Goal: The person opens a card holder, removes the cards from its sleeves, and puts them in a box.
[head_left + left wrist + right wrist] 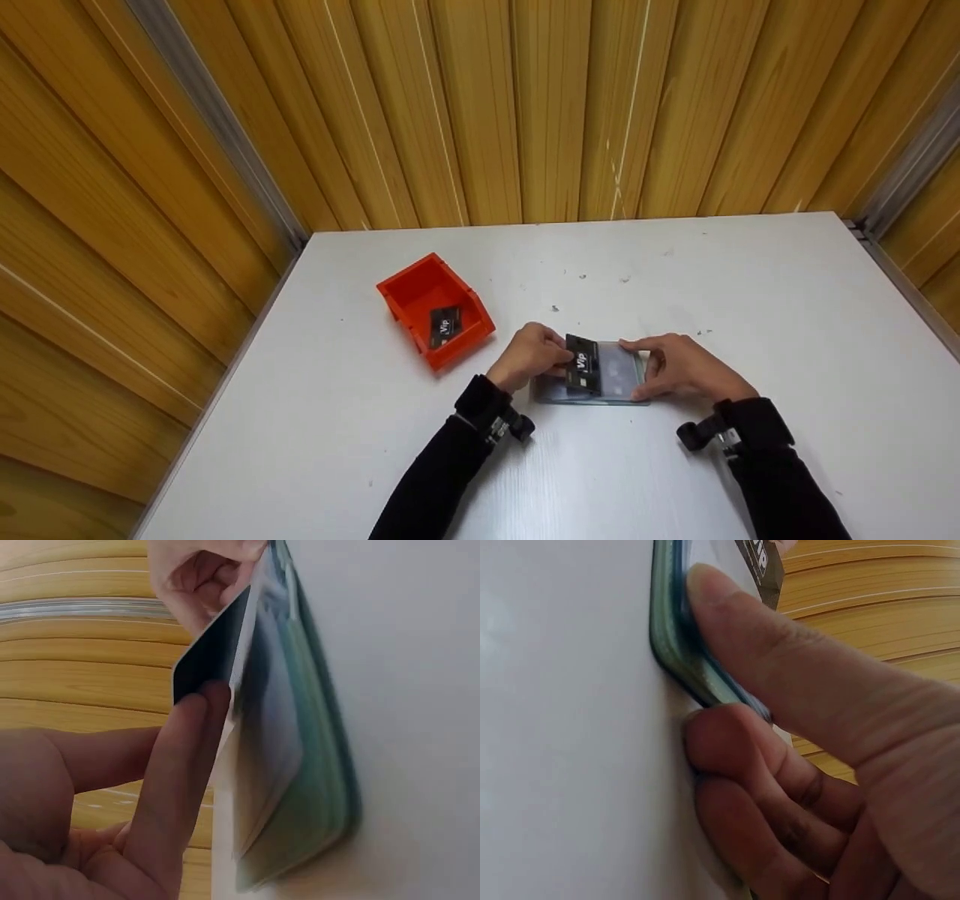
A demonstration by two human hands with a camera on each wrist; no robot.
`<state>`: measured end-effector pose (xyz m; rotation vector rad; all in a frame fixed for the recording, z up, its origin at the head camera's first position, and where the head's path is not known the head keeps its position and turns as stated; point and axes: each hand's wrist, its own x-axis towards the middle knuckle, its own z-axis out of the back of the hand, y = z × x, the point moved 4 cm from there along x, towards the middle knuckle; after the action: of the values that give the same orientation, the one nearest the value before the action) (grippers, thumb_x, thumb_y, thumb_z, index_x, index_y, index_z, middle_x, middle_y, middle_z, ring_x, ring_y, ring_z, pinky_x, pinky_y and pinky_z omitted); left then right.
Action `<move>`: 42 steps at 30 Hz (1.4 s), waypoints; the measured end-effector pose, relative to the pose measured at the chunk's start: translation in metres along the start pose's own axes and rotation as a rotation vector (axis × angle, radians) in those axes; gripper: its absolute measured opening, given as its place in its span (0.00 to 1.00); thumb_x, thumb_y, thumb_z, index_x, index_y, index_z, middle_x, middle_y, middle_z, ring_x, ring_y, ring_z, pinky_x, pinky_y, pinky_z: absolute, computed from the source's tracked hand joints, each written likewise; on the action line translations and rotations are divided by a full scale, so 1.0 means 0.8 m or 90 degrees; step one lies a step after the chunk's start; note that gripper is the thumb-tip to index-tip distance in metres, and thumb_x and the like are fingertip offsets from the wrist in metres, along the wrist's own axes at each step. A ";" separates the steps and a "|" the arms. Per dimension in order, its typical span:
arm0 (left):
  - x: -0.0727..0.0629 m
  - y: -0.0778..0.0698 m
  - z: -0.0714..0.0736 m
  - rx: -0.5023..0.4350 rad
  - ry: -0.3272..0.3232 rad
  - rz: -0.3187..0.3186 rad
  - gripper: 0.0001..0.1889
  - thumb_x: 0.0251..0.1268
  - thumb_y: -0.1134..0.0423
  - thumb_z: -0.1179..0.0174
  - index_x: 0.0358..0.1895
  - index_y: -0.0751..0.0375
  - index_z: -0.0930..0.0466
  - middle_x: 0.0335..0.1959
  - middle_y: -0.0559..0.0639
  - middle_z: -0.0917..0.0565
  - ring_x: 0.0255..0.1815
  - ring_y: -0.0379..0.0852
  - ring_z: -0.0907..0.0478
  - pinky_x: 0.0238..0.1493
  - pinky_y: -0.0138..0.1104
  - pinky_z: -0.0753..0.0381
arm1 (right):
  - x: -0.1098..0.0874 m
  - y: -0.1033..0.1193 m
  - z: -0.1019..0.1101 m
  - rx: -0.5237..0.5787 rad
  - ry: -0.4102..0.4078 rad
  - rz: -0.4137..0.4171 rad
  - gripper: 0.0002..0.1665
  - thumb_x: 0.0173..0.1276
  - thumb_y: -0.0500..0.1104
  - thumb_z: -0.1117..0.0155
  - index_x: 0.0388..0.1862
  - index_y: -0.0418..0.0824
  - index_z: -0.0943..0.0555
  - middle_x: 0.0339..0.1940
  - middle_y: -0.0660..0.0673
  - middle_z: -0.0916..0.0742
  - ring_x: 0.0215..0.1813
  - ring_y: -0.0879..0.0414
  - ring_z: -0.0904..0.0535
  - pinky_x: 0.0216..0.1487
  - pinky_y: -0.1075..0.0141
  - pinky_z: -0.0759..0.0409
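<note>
The left hand [531, 354] pinches a tilted black card [582, 364] over the clear card holder [619, 372] on the surface [300, 420], while the right hand [686, 364], angled inward, grips the holder's right end with its fingers [724, 741].

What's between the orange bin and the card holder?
Head view: the left hand, with a bare strip of white tabletop separating it from the bin.

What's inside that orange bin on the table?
Inside the orange bin is at least one black card with "Vip" printed on it. Whatever lies beneath the card is covered, so I can't tell if there are more.
</note>
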<state>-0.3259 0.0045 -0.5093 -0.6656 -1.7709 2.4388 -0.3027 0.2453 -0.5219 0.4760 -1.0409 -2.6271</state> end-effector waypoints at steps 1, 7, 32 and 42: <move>-0.001 -0.002 0.004 0.012 -0.003 -0.005 0.03 0.64 0.76 0.34 0.38 0.71 0.16 0.35 0.56 0.14 0.31 0.44 0.15 0.33 0.33 0.11 | 0.000 0.000 0.000 0.000 0.000 0.000 0.53 0.48 0.45 0.12 0.74 0.40 0.25 0.26 0.49 0.15 0.31 0.56 0.22 0.33 0.68 0.26; -0.010 -0.020 0.027 0.019 -0.012 -0.035 0.03 0.64 0.75 0.34 0.39 0.71 0.16 0.29 0.51 0.16 0.29 0.42 0.18 0.36 0.35 0.11 | -0.001 0.001 0.000 -0.002 -0.001 0.003 0.52 0.48 0.44 0.12 0.74 0.40 0.25 0.26 0.50 0.15 0.31 0.56 0.22 0.34 0.69 0.26; -0.050 -0.030 0.246 0.346 -0.561 -0.090 0.09 0.67 0.72 0.44 0.40 0.71 0.13 0.38 0.65 0.10 0.40 0.61 0.13 0.43 0.52 0.15 | -0.001 -0.001 0.001 0.013 0.001 0.002 0.53 0.48 0.45 0.12 0.74 0.40 0.25 0.26 0.49 0.16 0.31 0.56 0.22 0.34 0.70 0.27; -0.043 -0.023 0.237 0.391 -0.540 -0.080 0.12 0.65 0.77 0.44 0.24 0.65 0.17 0.26 0.57 0.15 0.29 0.52 0.21 0.30 0.42 0.24 | -0.002 0.000 0.000 0.018 0.005 0.000 0.54 0.48 0.45 0.12 0.74 0.39 0.26 0.25 0.49 0.16 0.32 0.55 0.22 0.34 0.70 0.27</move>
<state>-0.3690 -0.1683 -0.4343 0.5882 -0.9664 3.1400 -0.3016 0.2461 -0.5216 0.4921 -1.0764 -2.6119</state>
